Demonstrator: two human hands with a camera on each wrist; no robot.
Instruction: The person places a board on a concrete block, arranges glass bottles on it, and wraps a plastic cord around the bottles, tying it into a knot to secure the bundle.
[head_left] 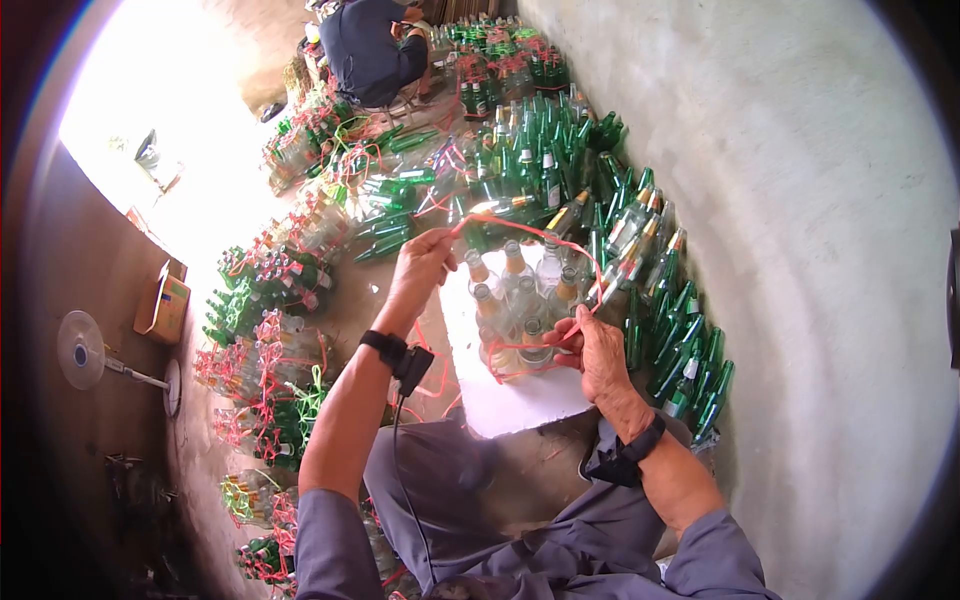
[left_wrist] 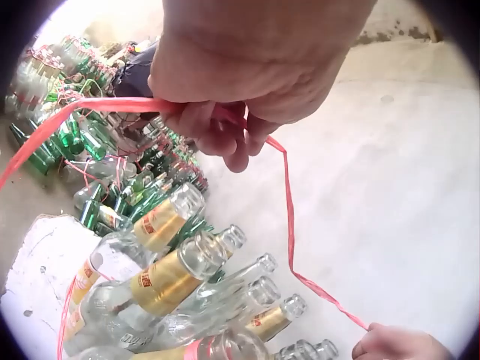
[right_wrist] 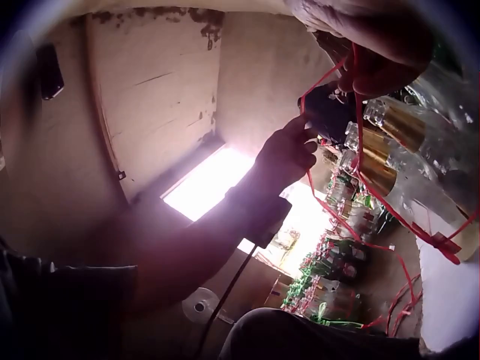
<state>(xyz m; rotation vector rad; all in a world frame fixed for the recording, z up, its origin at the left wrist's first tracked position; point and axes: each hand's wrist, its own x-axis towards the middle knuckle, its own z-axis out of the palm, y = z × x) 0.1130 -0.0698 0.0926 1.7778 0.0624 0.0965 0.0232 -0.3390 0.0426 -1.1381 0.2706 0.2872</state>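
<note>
A group of clear bottles (head_left: 522, 300) with gold neck labels stands upright on a white board (head_left: 515, 405) between the hands, a red strip round its lower part. My left hand (head_left: 428, 262), left of the bottles, pinches the red plastic string (head_left: 530, 228), which arches over beyond the bottle tops. At the near right of the bottles, my right hand (head_left: 598, 358) pinches the same string between thumb and fingers. In the left wrist view the string (left_wrist: 289, 217) runs from the left hand (left_wrist: 232, 105) down to the right hand (left_wrist: 401, 343).
Loose green bottles (head_left: 690, 370) lean along the wall at right. Bundles of tied bottles (head_left: 270, 350) line the left side. A fan (head_left: 85, 350) and a cardboard box (head_left: 163, 305) stand further left. Another person (head_left: 368, 50) sits at the far end.
</note>
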